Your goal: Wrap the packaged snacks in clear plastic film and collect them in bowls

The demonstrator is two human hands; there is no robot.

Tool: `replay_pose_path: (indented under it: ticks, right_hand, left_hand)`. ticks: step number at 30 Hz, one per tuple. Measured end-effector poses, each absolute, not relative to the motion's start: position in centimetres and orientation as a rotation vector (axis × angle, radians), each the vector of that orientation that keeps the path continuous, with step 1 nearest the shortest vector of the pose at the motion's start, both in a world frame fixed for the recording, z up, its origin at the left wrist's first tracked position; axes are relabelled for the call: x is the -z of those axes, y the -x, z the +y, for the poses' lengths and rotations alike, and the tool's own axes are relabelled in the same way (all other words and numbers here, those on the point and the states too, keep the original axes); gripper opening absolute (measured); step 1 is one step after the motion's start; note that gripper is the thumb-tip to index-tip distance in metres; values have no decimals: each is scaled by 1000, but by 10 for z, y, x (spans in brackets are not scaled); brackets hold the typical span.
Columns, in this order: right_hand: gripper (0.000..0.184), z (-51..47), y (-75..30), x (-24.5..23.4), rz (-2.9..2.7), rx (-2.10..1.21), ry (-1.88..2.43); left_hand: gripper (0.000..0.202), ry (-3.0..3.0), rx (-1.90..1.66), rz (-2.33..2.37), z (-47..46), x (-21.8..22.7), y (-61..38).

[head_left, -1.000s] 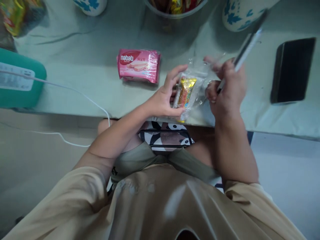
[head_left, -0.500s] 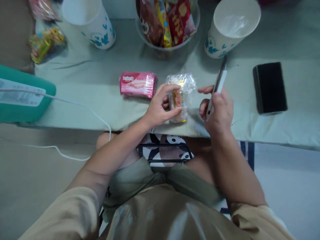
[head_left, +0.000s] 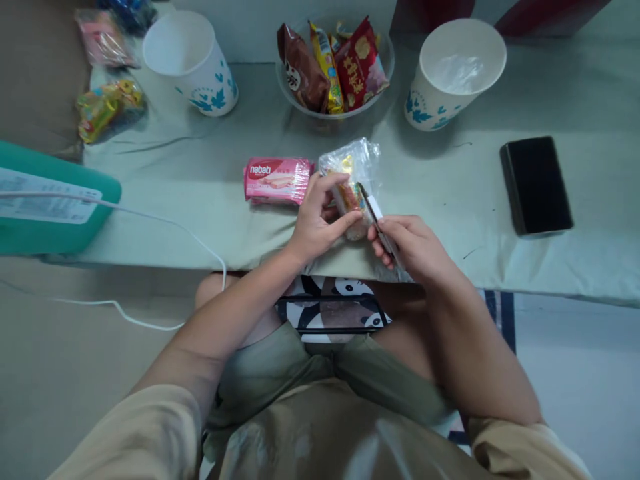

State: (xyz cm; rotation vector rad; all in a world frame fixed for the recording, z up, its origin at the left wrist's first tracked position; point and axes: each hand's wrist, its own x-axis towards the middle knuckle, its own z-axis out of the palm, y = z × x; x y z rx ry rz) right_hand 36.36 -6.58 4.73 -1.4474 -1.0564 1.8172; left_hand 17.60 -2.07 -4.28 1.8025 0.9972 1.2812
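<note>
My left hand (head_left: pixel 320 220) grips a clear plastic-wrapped snack packet (head_left: pixel 351 195) between thumb and fingers, with yellow and red print showing through the film. My right hand (head_left: pixel 407 243) is closed round a slim white-and-black utility knife (head_left: pixel 374 208). The knife's dark tip lies against or just over the right side of the packet; whether it touches the film I cannot tell. A loose, crinkled flap of film spreads beyond the packet's far end. Just left of my left hand's fingers lies a pink nabati wafer pack (head_left: pixel 278 180).
Behind stands a clear bowl (head_left: pixel 325 113) of snack packets between two paper cups, one on the left (head_left: pixel 213 80) and one holding crumpled film (head_left: pixel 440 87). A black box (head_left: pixel 537 187) sits at right, a green container (head_left: pixel 60 227) with a white cable (head_left: pixel 175 223) at left, and wrapped snacks (head_left: pixel 107 110) far left.
My right hand has come left and turned the knife, bringing its tip to the packet. The packet, still in my left hand, is tilted a little. The view has shifted slightly.
</note>
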Motion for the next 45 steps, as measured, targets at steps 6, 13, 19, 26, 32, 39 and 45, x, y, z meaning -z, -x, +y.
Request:
replay_pose_path:
  ticks: [6,13,19,26,32,39,45]
  right_hand:
    - [26,-68,-389,-52,-1206,-1909,1575]
    - [25,-63,-416,-35,-1523,-863,1919]
    - [48,-54,-417,-8,-1691,-83,1951]
    - [60,-59,-390,-11,-1906,-472,1405]
    - [49,-55,-365,-10,-1886,-755,1317]
    - [69,-52,-369,-11,-1777,-602,1477]
    - [32,-55,-388,-19,-1799,-485,1598]
  left_hand:
    - [69,-1641,-1383,1055,-6,48,-166]
    - [88,-1537,-1374,1146,-11,40,-168]
    - [67,-1692,-1341,1257,-7,19,-153]
    - [30,-1767,-1269,1462,-4,4,-125]
    - [13,-1770,-1130,1539,-2,-4,-111]
    - [8,-1615,-1239,1543,5,4,-94]
    - [10,-1544,-1239,1566,7,9,-80]
